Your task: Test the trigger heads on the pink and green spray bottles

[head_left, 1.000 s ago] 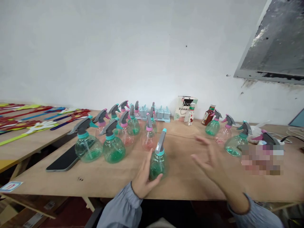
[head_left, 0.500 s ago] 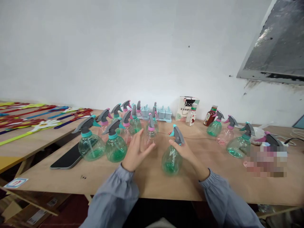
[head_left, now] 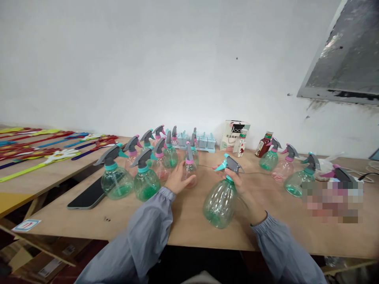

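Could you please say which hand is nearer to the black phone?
Left. The left hand, at a pink bottle, is right of the phone; the right hand, holding a green bottle by its neck, is farther right.

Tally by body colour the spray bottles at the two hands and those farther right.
Green: 3 (held bottle in right hand, farther bottle, nearer bottle)
Pink: 2 (touched bottle at left hand, in-between bottle)
Body pixelated: 1 (rightmost bottle)
Total: 6

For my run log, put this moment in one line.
right hand: grips green spray bottle near neck, tilted | left hand: at pink spray bottle, contact unclear | phone: lying on table
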Available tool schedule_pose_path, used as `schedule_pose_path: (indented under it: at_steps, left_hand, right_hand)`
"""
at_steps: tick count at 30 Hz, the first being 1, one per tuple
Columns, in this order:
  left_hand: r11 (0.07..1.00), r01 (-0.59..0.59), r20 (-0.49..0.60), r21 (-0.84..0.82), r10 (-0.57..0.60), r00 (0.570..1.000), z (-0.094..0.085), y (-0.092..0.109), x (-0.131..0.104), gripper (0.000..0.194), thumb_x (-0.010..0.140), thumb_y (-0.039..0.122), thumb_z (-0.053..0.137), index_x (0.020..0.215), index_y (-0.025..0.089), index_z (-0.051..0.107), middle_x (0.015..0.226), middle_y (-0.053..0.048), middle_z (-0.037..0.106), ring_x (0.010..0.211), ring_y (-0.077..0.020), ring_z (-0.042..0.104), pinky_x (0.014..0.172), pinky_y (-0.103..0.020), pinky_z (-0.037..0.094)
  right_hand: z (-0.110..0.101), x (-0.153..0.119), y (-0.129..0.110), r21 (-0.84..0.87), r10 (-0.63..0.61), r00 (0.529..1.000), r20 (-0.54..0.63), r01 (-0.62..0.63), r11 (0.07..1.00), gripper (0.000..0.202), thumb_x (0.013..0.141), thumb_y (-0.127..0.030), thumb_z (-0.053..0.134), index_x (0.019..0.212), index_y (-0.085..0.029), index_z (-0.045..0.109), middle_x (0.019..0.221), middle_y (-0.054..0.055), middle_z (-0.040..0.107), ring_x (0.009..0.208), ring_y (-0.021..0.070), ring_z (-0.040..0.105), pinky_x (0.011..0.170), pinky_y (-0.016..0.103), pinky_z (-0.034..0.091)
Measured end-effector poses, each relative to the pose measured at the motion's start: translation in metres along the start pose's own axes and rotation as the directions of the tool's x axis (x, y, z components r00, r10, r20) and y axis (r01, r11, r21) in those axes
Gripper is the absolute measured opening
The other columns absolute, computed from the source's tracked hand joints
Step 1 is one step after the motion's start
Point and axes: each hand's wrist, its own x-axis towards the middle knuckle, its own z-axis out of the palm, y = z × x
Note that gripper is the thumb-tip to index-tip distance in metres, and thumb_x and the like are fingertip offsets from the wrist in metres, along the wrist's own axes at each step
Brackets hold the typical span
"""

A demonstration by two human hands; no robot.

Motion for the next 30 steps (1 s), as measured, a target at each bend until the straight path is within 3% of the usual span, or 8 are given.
schedule_pose_path:
  at_steps: [3, 7, 12, 17, 21, 23, 26, 30]
  left_hand:
    - [1.0, -0.016, 0.023, 0.006, 0.016, 1.0, -0.002, -0.001, -0.003, 0.075, 0.084, 0.051, 0.069, 0.144, 0.014, 0.041, 0.142, -0.02, 0.055, 0.133, -0.0332, 0.054, 0.114, -0.052, 0.04]
    - [0.999, -0.034, 0.076, -0.005, 0.035, 0.996, -0.006, 0.0, -0.004, 0.077, 0.085, 0.054, 0.067, 0.146, 0.016, 0.04, 0.143, -0.019, 0.054, 0.134, -0.0338, 0.053, 0.114, -0.053, 0.04]
    - [0.999, -0.04, 0.086, -0.002, 0.04, 0.995, -0.006, 0.0, -0.005, 0.076, 0.085, 0.056, 0.067, 0.146, 0.018, 0.041, 0.142, -0.018, 0.055, 0.132, -0.0347, 0.054, 0.113, -0.054, 0.042]
    - [0.999, -0.052, 0.102, -0.017, 0.053, 0.993, -0.008, 0.001, -0.007, 0.077, 0.085, 0.058, 0.067, 0.147, 0.019, 0.041, 0.143, -0.017, 0.055, 0.133, -0.0347, 0.054, 0.114, -0.055, 0.041]
    - [0.999, -0.031, 0.117, -0.013, 0.033, 0.993, -0.009, 0.002, -0.008, 0.08, 0.085, 0.058, 0.066, 0.147, 0.016, 0.04, 0.146, -0.019, 0.052, 0.136, -0.036, 0.051, 0.115, -0.055, 0.041]
    - [0.999, -0.037, 0.117, -0.023, 0.039, 0.992, -0.009, 0.003, -0.008, 0.08, 0.085, 0.057, 0.066, 0.148, 0.016, 0.039, 0.146, -0.019, 0.052, 0.136, -0.0356, 0.051, 0.115, -0.054, 0.041]
    - [0.997, -0.059, 0.113, -0.04, 0.063, 0.992, -0.009, 0.001, -0.007, 0.078, 0.085, 0.057, 0.066, 0.148, 0.018, 0.04, 0.146, -0.017, 0.053, 0.136, -0.0343, 0.052, 0.116, -0.054, 0.04]
    - [0.997, -0.065, 0.096, -0.052, 0.07, 0.993, -0.007, -0.001, -0.007, 0.079, 0.084, 0.059, 0.067, 0.148, 0.02, 0.04, 0.146, -0.016, 0.053, 0.137, -0.0337, 0.051, 0.117, -0.054, 0.038]
  right_hand:
    - [-0.001, -0.002, -0.001, -0.032, -0.021, 0.998, -0.052, 0.019, 0.999, 0.03, 0.073, -0.055, 0.071, 0.079, -0.026, 0.065, 0.077, 0.002, 0.072, 0.085, 0.0248, 0.069, 0.087, 0.04, 0.052]
    - [-0.003, -0.001, 0.002, 0.009, -0.069, 0.997, 0.024, 0.069, 0.998, 0.028, 0.073, -0.052, 0.074, 0.083, -0.026, 0.068, 0.087, 0.003, 0.075, 0.095, 0.0257, 0.069, 0.097, 0.042, 0.05]
    - [-0.007, 0.002, 0.005, -0.027, -0.111, 0.992, -0.063, 0.11, 0.994, 0.03, 0.074, -0.055, 0.074, 0.078, -0.025, 0.069, 0.077, 0.003, 0.074, 0.087, 0.0261, 0.07, 0.093, 0.045, 0.052]
    - [-0.006, 0.001, 0.004, 0.097, -0.077, 0.997, -0.015, 0.078, 0.992, 0.037, 0.073, -0.061, 0.072, 0.084, -0.026, 0.07, 0.083, 0.003, 0.074, 0.087, 0.0257, 0.071, 0.091, 0.045, 0.054]
    - [-0.01, 0.0, 0.004, -0.048, -0.085, 0.986, -0.145, 0.079, 0.996, 0.036, 0.074, -0.061, 0.071, 0.075, -0.025, 0.067, 0.078, 0.003, 0.073, 0.079, 0.0226, 0.069, 0.084, 0.041, 0.054]
    - [-0.012, 0.001, 0.005, -0.065, -0.089, 0.984, -0.155, 0.08, 0.995, 0.038, 0.072, -0.062, 0.071, 0.077, -0.025, 0.067, 0.078, 0.003, 0.073, 0.077, 0.0227, 0.069, 0.083, 0.041, 0.055]
    - [-0.013, 0.003, 0.007, -0.088, -0.134, 0.984, -0.118, 0.124, 0.988, 0.038, 0.072, -0.062, 0.072, 0.087, -0.026, 0.069, 0.084, 0.003, 0.075, 0.089, 0.0256, 0.071, 0.094, 0.044, 0.052]
    - [-0.02, 0.004, 0.008, -0.237, -0.225, 0.946, -0.233, 0.169, 0.957, 0.04, 0.076, -0.065, 0.068, 0.083, -0.026, 0.07, 0.085, 0.005, 0.075, 0.093, 0.0272, 0.07, 0.097, 0.048, 0.051]
